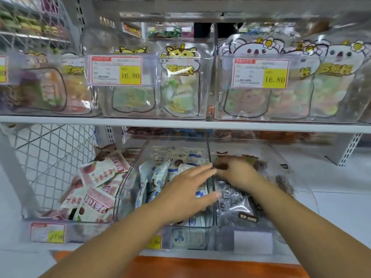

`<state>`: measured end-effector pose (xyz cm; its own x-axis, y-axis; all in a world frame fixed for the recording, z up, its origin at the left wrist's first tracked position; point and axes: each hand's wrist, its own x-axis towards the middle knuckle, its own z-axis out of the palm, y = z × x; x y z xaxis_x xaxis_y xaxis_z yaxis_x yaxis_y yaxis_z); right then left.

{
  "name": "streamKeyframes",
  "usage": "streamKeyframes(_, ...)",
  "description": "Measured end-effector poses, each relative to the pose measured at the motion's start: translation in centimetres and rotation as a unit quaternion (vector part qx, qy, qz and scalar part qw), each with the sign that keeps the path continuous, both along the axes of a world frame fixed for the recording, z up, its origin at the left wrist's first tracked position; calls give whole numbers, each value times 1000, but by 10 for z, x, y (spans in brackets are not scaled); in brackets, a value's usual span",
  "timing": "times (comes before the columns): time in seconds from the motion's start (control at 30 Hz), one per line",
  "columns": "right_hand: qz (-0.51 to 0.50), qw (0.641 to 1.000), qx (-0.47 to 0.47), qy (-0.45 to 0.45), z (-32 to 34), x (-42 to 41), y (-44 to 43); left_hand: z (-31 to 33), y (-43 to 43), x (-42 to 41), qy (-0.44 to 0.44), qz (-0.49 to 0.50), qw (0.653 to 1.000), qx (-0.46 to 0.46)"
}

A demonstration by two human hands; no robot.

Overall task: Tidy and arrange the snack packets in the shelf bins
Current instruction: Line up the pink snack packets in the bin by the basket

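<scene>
Snack packets fill three clear bins standing side by side on the lower shelf. The left bin holds pink packets with white panels, red lettering and pictures of dark red fruit; they lie tilted at loose angles, some overlapping. The middle bin holds blue-and-white packets printed with blue characters, several standing on edge at the left and others lying flat beneath. The left hand lies palm down over these, fingers straight and spread, gripping nothing, its fingertips reaching the clear wall shared with the right bin. In that bin lies a dark packet, transparent and glossy, showing blackish pieces inside and a small dark label near its lower end; brown pieces show behind it, blurred. The right hand is just across the dividing wall, close to the left fingertips, its fingers curled round the top edge of the dark packet, pinching it. On the shelf board above stand more clear bins with jar-shaped packets topped by cartoon animal heads, holding pale green, yellow and orange sweets. Price cards reading 16.80 hang on the fronts of those bins. A white wire mesh panel stands behind the left bin, and an orange strip runs along the bottom below the shelf edge.
</scene>
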<state>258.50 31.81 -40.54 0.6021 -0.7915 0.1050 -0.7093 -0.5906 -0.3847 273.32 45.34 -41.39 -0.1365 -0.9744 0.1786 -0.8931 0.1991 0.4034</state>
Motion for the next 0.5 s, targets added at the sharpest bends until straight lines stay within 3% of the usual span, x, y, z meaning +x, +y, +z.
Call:
streamKeyframes(0.1, -7, 998, -36, -53, -3, -1, -4, 1, -1, 1, 9, 0, 1000, 6)
streamKeyframes(0.2, -57, 979, -58, -186, 5, -13, -5, 2, 0, 2, 32, 0, 999, 27)
streamKeyframes(0.33, -113, 941, -12, -320, 33, -38, 3, 4, 4, 4, 85, 15, 996, 38)
streamKeyframes(0.5, -99, 920, 52, -376, 43, -55, 21, 14, 7, -5, 245, 58, 967, 29)
